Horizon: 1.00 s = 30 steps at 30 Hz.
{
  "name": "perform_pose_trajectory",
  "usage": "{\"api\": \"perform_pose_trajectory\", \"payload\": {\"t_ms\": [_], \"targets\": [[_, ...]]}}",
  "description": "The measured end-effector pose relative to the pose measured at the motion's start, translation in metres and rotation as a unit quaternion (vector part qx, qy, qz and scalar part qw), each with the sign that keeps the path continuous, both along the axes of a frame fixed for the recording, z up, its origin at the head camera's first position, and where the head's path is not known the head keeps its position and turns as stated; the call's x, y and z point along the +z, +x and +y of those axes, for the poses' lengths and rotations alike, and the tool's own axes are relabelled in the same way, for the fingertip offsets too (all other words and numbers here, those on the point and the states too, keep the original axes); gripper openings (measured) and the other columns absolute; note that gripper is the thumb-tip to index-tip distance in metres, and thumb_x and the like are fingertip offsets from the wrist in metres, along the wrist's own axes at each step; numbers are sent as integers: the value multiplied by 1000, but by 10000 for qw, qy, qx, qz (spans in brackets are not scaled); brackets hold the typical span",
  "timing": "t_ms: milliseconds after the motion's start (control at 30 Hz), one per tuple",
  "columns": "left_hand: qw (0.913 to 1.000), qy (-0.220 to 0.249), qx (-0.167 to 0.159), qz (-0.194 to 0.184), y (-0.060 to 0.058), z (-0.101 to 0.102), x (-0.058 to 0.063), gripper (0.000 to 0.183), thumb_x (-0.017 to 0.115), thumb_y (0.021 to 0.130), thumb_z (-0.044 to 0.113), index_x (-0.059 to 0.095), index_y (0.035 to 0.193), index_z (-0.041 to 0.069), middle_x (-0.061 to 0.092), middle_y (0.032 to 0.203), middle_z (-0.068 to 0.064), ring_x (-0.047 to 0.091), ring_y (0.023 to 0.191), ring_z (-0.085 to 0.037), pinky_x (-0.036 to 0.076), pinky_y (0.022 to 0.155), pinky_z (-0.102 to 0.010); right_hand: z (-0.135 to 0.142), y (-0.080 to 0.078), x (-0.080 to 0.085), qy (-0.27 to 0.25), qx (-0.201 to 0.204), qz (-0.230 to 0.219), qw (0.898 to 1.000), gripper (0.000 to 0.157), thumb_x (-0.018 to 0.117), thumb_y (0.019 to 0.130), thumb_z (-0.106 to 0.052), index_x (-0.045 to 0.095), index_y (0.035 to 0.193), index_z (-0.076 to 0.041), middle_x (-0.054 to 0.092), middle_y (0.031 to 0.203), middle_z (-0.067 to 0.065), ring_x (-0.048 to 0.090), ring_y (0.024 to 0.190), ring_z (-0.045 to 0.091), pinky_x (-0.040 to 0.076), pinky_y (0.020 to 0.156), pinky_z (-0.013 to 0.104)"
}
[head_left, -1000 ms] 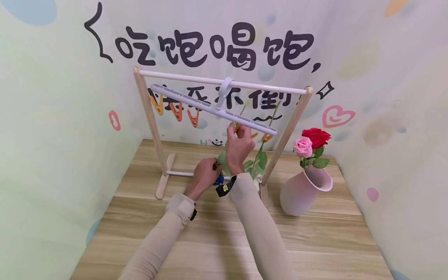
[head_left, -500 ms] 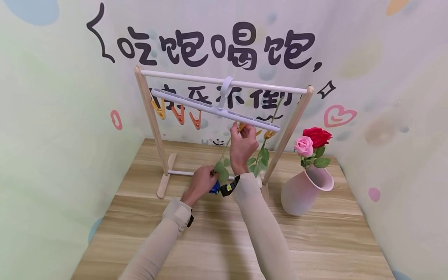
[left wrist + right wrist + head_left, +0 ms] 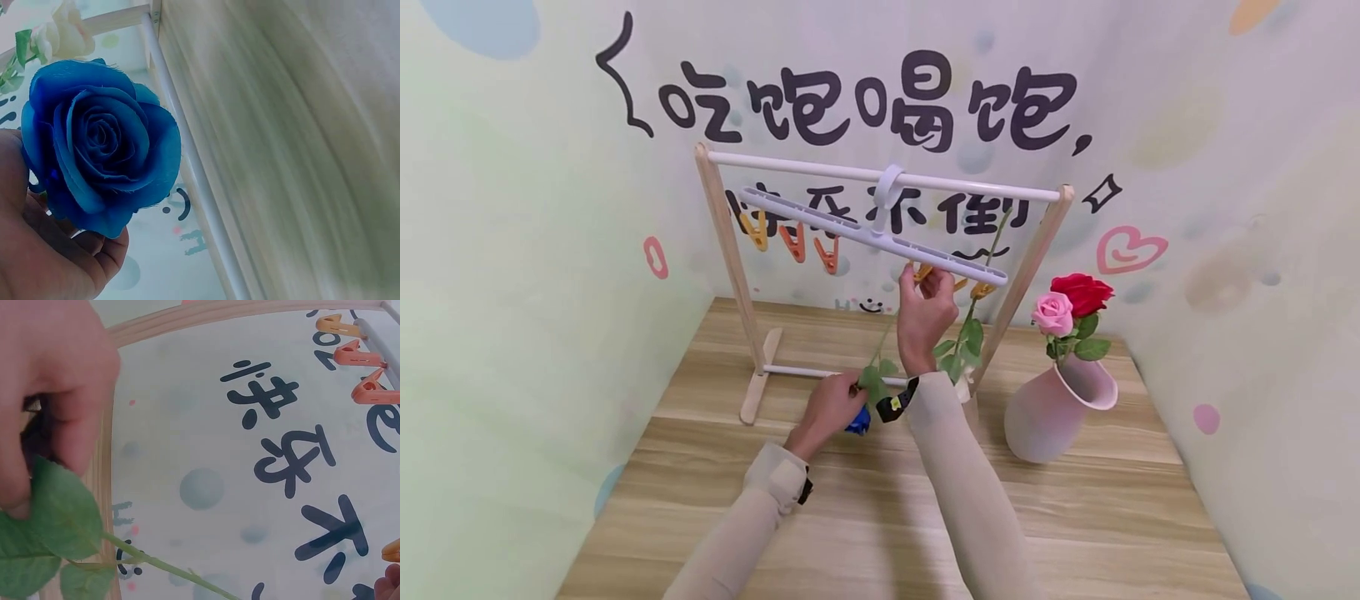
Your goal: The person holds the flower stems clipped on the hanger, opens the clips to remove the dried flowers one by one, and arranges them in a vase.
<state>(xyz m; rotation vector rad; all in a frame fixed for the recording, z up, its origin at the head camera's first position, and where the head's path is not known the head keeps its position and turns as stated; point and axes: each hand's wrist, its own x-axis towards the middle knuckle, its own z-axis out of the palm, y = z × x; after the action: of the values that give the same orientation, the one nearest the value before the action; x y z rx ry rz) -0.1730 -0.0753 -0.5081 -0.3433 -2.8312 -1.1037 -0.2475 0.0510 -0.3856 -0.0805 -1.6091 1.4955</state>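
A blue rose (image 3: pixel 103 137) hangs head down, its leafy stem (image 3: pixel 169 570) slanting up toward the hanger. My left hand (image 3: pixel 831 412) holds it by the stem just behind the bloom. Higher up, my right hand (image 3: pixel 927 325) pinches a yellow clothes clip (image 3: pixel 922 272) under the right half of the pale hanger (image 3: pixel 820 218). The stem's upper end is hidden by the right hand. To the right, another yellow clip (image 3: pixel 982 290) grips the stem of a white rose (image 3: pixel 65 31), which also hangs head down.
The hanger hooks over the white top rail (image 3: pixel 805 169) of a wooden rack. One yellow and two orange clips (image 3: pixel 792 243) hang on its left half. A pale pink vase (image 3: pixel 1037 425) with a red and a pink rose stands to the right on the wooden table (image 3: pixel 715 492).
My left hand and the blue rose have shifted slightly down and left. The stem end that rose above the hanger no longer shows there. My right hand stays at the clip.
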Motion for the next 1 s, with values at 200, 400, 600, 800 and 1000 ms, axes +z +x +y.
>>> {"api": "perform_pose_trajectory", "payload": {"t_ms": [200,400,600,800,1000], "targets": [[9998,178,-80,-6,13,-2,-8,25,62,89,12,51,67,16,39,57,7,39,52,-9,31,49,-24,2,0,0,142,-27,-127,9998,26,74,88,-19,63,101,1,74,94,19,73,86,22,58,80,30],[9994,311,-81,-123,30,-2,-15,26,64,89,13,51,66,16,46,60,7,43,56,-9,36,52,-25,4,1,-1,166,-15,-178,9997,27,74,88,-20,63,102,1,74,94,14,73,86,20,58,81,30],[9993,212,-58,-295,45,-3,-22,31,63,90,15,46,64,16,42,60,7,41,56,-9,35,54,-25,7,2,-3,80,167,-217,9996,31,74,88,-21,63,108,0,74,102,13,73,93,21,57,83,40],[9993,188,-119,-315,58,-7,-26,29,64,90,15,49,66,18,41,60,9,40,56,-7,31,52,-22,9,4,-7,-3,270,-215,9994,31,75,87,-21,64,107,0,74,102,13,72,94,23,57,83,43],[9991,254,-104,-332,65,-14,-24,28,64,90,14,50,66,18,45,62,9,41,57,-7,34,54,-23,12,9,-10,184,308,-93,9993,25,76,88,-19,69,98,2,75,98,14,73,91,23,58,80,42]]}}
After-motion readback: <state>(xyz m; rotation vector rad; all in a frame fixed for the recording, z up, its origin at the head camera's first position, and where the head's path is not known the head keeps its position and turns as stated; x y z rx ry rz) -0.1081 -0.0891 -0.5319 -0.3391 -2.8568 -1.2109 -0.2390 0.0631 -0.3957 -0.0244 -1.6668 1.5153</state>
